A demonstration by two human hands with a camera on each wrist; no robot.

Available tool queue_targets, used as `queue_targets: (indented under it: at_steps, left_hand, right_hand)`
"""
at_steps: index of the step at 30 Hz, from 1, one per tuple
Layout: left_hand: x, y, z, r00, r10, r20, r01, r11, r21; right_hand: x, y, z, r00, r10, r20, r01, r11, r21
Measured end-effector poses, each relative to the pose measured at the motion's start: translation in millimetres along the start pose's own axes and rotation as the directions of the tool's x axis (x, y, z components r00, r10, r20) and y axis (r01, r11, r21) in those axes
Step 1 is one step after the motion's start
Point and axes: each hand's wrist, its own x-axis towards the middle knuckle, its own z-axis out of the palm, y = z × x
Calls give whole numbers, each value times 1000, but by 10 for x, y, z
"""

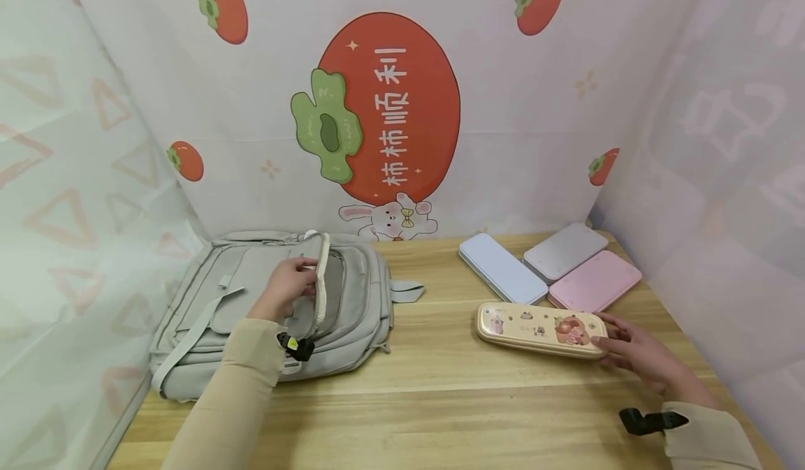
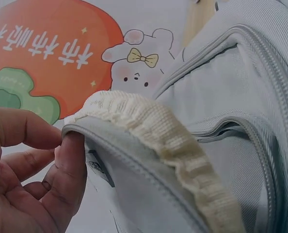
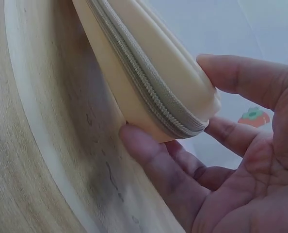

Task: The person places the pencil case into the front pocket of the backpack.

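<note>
A grey backpack point(image 1: 251, 264) lies on the left of the wooden table. My left hand point(image 1: 292, 285) pinches the edge of its front pocket flap point(image 2: 139, 179) and holds it up, so the pocket gapes; cream ruffled trim point(image 2: 134, 116) runs along that edge. Toward the right, my right hand point(image 1: 641, 358) grips the right end of a cream zippered pencil case point(image 1: 528, 329) with cartoon pictures on top. In the right wrist view, thumb and fingers clasp the end of the case, which is tilted just over the tabletop; its zipper point(image 3: 144, 87) is closed.
Behind the cream case lie a pale blue case point(image 1: 503, 267), a light grey case point(image 1: 566, 250) and a pink case point(image 1: 594, 280), close together. A cloth backdrop point(image 1: 503, 142) with persimmon prints stands behind the table point(image 1: 440, 414), and cloth walls flank both sides.
</note>
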Motion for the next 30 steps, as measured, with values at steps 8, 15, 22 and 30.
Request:
queue_targets:
  at_steps: [8,15,22,30]
  left_hand:
    - [-53,13,-125,1000,12,-23,-13,999,-47]
    - [-96,64,-227,999,18,-35,-20,996,-86]
    - [-100,61,-363,999,33,-32,-36,994,-106]
    - [-155,55,-557,998,61,-23,-64,984,-168]
  right_hand:
    - [8,-8,25,1000,8,7,-8,1000,0]
    - [25,9,68,1000,-11,13,10,1000,29]
    - [59,-72,150,999,-50,6,50,995,86]
    - [122,-148,236,997,-74,32,71,993,98]
